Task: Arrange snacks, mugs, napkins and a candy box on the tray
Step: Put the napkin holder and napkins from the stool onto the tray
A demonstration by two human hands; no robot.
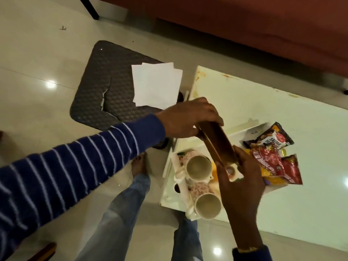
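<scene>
Above the tray's [244, 129] near edge, both hands [188, 117] grip the tilted brown candy box [218, 142] over 2 mugs [198, 165].

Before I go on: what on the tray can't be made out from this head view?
- Box: contents unseen; tilted, held by left hand and right hand.
- Tray middle: hidden under the box and right hand.
- Orange item beside mug: mostly covered.
- Snack packets: print blurred.

A glossy pale tiled floor [47, 59] is lit by ceiling lamps, seen as bright reflections. A dark woven stool [105, 87] is set beside a white table [282, 102]; a reddish-brown sofa [244, 21] is placed behind.
</scene>
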